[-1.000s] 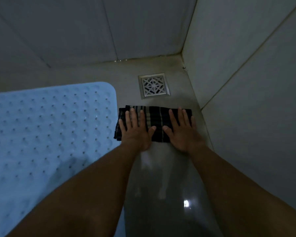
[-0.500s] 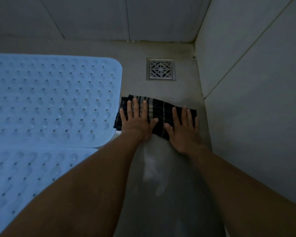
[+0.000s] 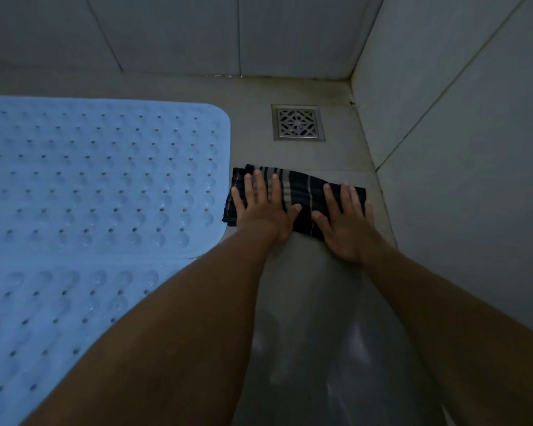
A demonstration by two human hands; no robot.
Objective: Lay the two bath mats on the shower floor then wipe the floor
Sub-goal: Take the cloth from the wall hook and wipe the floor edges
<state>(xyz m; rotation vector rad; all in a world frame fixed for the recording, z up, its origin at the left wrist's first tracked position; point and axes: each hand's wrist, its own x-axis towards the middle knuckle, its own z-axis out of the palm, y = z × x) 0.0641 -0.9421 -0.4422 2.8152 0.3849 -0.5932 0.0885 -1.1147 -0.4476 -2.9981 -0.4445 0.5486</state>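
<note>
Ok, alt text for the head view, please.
Both hands, left hand and right hand, press flat on a dark striped cloth on the shower floor, between the blue bath mats and the wall. A square metal drain lies beyond.

Two blue mats (image 3: 99, 179), striped cloth (image 3: 302, 195)

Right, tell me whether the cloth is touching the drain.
Apart. The head view shows a strip of bare floor between the striped cloth, pressed flat under both hands, and the metal drain beyond it.

Two bare forearms, no sleeves, left hand (image 3: 263, 210), right hand (image 3: 345, 224)
</note>
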